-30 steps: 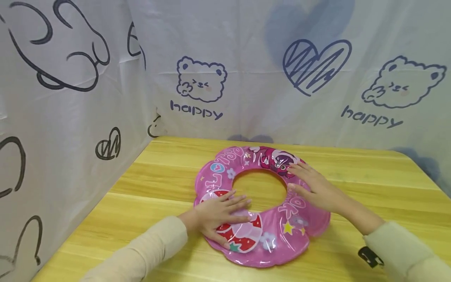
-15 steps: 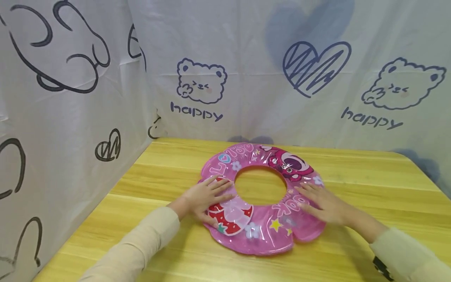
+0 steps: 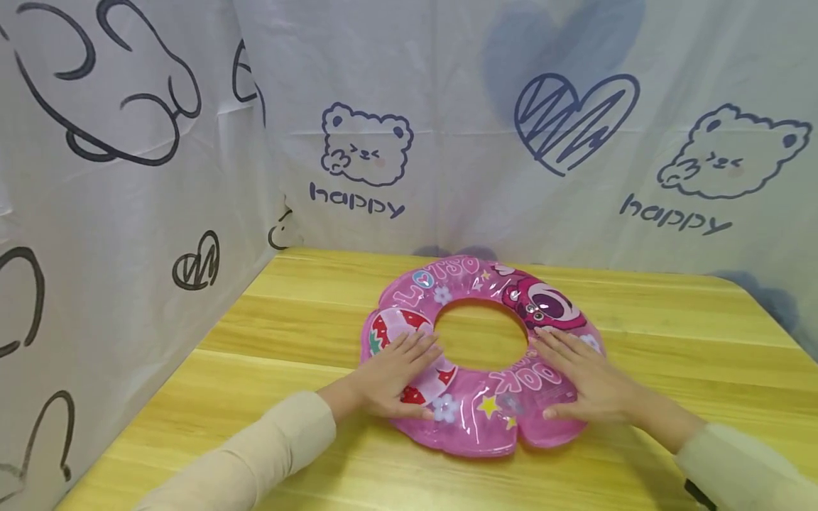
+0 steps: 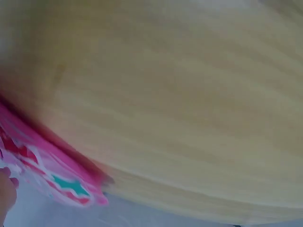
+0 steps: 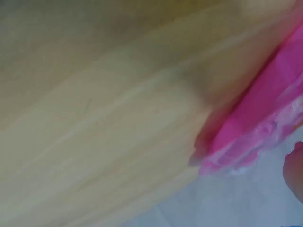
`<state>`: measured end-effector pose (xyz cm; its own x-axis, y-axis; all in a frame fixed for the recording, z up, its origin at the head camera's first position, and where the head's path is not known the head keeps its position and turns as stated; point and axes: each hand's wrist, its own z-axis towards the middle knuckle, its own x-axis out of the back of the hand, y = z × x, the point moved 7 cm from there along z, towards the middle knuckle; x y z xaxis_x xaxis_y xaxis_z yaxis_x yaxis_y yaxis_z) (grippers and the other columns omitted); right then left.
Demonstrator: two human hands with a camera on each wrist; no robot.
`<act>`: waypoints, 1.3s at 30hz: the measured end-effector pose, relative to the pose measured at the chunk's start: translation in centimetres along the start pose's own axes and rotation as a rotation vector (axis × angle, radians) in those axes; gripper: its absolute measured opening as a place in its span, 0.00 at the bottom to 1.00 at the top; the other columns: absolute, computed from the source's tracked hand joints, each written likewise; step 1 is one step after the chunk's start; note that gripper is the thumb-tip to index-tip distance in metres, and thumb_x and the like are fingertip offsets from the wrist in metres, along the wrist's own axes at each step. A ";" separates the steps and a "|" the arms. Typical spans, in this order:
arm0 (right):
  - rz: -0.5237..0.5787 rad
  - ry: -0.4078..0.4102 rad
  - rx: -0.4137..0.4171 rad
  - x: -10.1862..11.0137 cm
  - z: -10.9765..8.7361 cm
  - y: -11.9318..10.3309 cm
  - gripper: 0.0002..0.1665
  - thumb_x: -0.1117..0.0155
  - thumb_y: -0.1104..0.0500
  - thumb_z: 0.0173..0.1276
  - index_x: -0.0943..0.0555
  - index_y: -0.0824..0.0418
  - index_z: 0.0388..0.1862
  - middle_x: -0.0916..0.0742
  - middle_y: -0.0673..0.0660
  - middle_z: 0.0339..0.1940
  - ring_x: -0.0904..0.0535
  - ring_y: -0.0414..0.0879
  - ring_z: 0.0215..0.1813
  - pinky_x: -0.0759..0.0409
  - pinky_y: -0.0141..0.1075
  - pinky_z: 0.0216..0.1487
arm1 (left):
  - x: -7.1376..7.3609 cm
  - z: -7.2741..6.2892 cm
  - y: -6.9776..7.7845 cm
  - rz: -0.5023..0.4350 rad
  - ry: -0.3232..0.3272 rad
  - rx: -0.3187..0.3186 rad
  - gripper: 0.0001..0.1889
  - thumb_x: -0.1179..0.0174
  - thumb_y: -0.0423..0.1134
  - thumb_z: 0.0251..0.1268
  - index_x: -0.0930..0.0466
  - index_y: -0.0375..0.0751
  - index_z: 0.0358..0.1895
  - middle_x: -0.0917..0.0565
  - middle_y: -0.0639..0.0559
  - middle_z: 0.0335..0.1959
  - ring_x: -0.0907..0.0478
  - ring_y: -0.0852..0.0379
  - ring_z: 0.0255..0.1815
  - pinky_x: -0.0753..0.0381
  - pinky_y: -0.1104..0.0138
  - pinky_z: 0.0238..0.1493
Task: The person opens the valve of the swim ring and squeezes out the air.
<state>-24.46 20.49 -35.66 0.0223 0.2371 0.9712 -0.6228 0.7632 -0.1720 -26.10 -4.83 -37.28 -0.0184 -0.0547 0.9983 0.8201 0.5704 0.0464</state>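
A pink inflatable swim ring (image 3: pixel 473 433) lies flat on the table, printed with a bear, strawberries, stars, flowers and lettering. On its left side rests my left hand (image 3: pixel 396 376), fingers straight over a strawberry print. My right hand (image 3: pixel 594 383) lies across the right side, fingers extended toward the hole and thumb apart. In the left wrist view the ring's edge (image 4: pixel 52 165) shows at lower left beside a sliver of fingertips. The right wrist view has the ring's pink side (image 5: pixel 265 113) at the right, with part of the hand (image 5: pixel 294 172) below it.
The yellow wood-grain table (image 3: pixel 287 319) carries the ring. Behind it hangs a white cloth (image 3: pixel 460 170) with bear and heart drawings, and another patterned cloth (image 3: pixel 128 213) closes off the left side. A small dark object (image 3: pixel 699 493) shows under the right sleeve.
The swim ring has turned clockwise on the table, its bear print swinging rightward and its strawberry print moving up the left side. Both hands have shifted along its sides and still touch it.
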 end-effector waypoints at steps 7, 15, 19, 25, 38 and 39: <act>0.099 -0.015 0.055 -1.8 0.3 -0.3 0.59 0.36 0.34 0.50 0.46 0.60 0.73 0.48 0.56 0.77 0.53 0.58 0.76 0.76 0.18 0.68 | -1.6 0.5 1.4 -0.117 -0.009 0.099 0.52 0.46 0.69 0.51 0.55 0.42 0.74 0.59 0.43 0.76 0.64 0.39 0.76 0.64 0.41 0.72; 0.141 -0.018 0.038 -2.8 0.1 -0.5 0.57 0.36 0.35 0.50 0.43 0.63 0.72 0.41 0.65 0.74 0.51 0.62 0.75 0.77 0.16 0.66 | -2.1 0.3 1.5 -0.168 0.007 0.133 0.51 0.47 0.67 0.53 0.56 0.44 0.74 0.58 0.39 0.76 0.65 0.36 0.75 0.67 0.35 0.68; 0.138 -0.026 0.037 -3.2 0.1 -0.5 0.57 0.36 0.35 0.52 0.44 0.64 0.72 0.41 0.69 0.72 0.50 0.66 0.73 0.79 0.16 0.66 | -2.4 0.5 1.2 -0.221 -0.008 0.167 0.48 0.47 0.66 0.55 0.56 0.46 0.74 0.59 0.40 0.76 0.67 0.39 0.76 0.69 0.37 0.69; 0.110 -0.033 0.035 -3.7 0.1 -0.9 0.56 0.39 0.33 0.54 0.43 0.66 0.71 0.39 0.69 0.72 0.48 0.68 0.72 0.81 0.18 0.67 | -2.5 0.7 1.0 -0.234 0.002 0.170 0.49 0.45 0.66 0.54 0.56 0.47 0.74 0.58 0.39 0.76 0.67 0.39 0.76 0.68 0.36 0.68; 0.067 -0.065 0.001 -4.8 0.1 -0.6 0.54 0.42 0.33 0.57 0.44 0.64 0.72 0.41 0.67 0.73 0.50 0.67 0.73 0.83 0.20 0.67 | -2.5 1.0 1.1 -0.238 -0.023 0.183 0.49 0.46 0.66 0.55 0.59 0.48 0.75 0.60 0.41 0.76 0.70 0.41 0.76 0.72 0.38 0.69; 0.061 -0.069 0.000 -4.8 0.1 -0.7 0.54 0.42 0.32 0.57 0.43 0.64 0.72 0.40 0.67 0.73 0.50 0.66 0.73 0.83 0.20 0.67 | -2.5 1.0 1.1 -0.236 -0.022 0.183 0.49 0.46 0.66 0.55 0.59 0.48 0.75 0.60 0.41 0.76 0.70 0.41 0.76 0.72 0.38 0.69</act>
<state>-24.19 18.82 -40.16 -0.0701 0.2411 0.9680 -0.6213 0.7486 -0.2315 -25.73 -3.23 -39.64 -0.2100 -0.1866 0.9597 0.6751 0.6824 0.2804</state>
